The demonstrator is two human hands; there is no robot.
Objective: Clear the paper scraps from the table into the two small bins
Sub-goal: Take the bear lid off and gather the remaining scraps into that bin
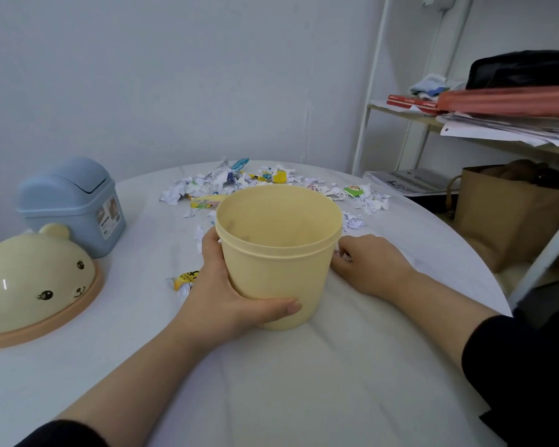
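A yellow lidless bin (276, 253) stands upright on the white table (304, 382), and my left hand (220, 291) grips its left side with the thumb across the front. My right hand (368, 266) rests on the table against the bin's right side, fingers curled; whether it holds scraps I cannot tell. Beyond the bin a heap of torn paper scraps (226, 182) and coloured wrappers spreads across the far side of the table. One yellow scrap (184, 279) lies left of my left hand. A blue swing-lid bin (75, 204) stands at the far left.
A cream bear-face lid (36, 285) lies on the table at the left, in front of the blue bin. A white shelf (465, 130) with papers and books, and a brown paper bag (510, 217) on the floor, stand to the right of the table.
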